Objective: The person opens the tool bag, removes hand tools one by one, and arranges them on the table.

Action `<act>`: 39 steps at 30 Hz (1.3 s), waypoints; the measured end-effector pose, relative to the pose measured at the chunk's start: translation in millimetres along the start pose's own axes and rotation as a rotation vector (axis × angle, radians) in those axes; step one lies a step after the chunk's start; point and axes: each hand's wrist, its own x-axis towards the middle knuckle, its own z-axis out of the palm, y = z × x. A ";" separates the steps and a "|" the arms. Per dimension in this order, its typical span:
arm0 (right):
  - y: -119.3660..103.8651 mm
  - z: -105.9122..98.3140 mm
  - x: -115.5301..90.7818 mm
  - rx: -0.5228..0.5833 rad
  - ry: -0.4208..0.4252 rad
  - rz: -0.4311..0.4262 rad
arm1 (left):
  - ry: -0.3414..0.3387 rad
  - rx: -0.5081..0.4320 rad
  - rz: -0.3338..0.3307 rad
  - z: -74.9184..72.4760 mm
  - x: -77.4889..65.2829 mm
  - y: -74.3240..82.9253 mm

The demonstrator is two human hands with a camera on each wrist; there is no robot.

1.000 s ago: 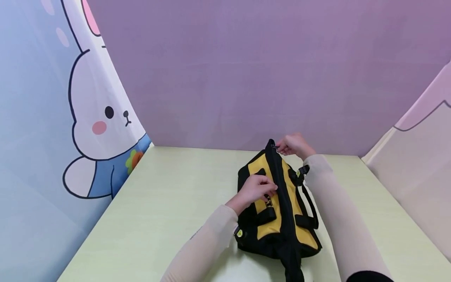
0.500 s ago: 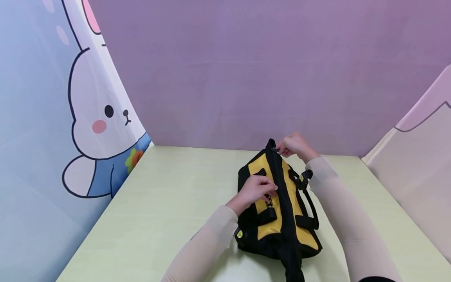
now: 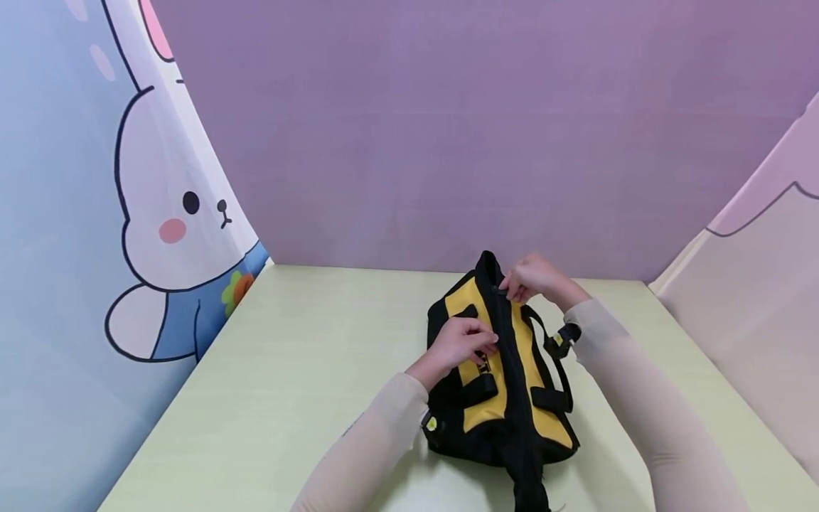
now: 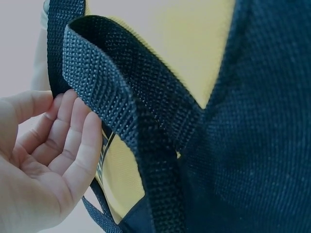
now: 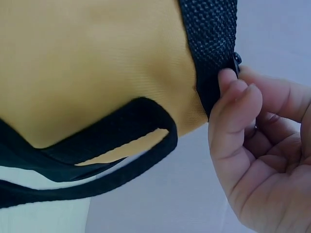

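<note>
A black and yellow zippered bag (image 3: 539,363) stands on the table, its long black zipper strip (image 3: 510,355) running away from me. At the strip's far part my right hand (image 3: 536,276) pinches the zipper pull (image 5: 237,59), and behind it the far end gapes a little. My left hand (image 3: 456,343) pinches the strip's left edge near the middle; the left wrist view shows that hand (image 4: 53,160) with thumb and forefinger on the black webbing. A loop of the bag's carry handle (image 4: 104,82) stands in front of its fingertips. What lies inside the bag is hidden.
The pale table (image 3: 307,370) reaches back to a purple wall (image 3: 409,142). A blue panel with a cartoon rabbit (image 3: 173,199) borders the left, a pale panel (image 3: 761,284) the right. A black strap (image 3: 530,491) trails from the bag's near end.
My right hand has drawn the zipper pull a short way toward me, and the bag's far end has parted behind it. My left hand keeps its hold on the bag.
</note>
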 end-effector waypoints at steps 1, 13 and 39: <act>0.6 0.1 -1.4 -0.001 -0.007 -0.003 | 0.001 0.000 0.001 -0.1 -0.2 0.0; 7.6 3.7 -16.8 0.040 -0.097 -0.003 | 0.012 -0.011 0.006 0.5 -3.5 -0.9; 23.2 13.6 -40.5 0.220 -0.231 0.032 | 0.057 0.030 0.078 3.3 -10.4 -2.3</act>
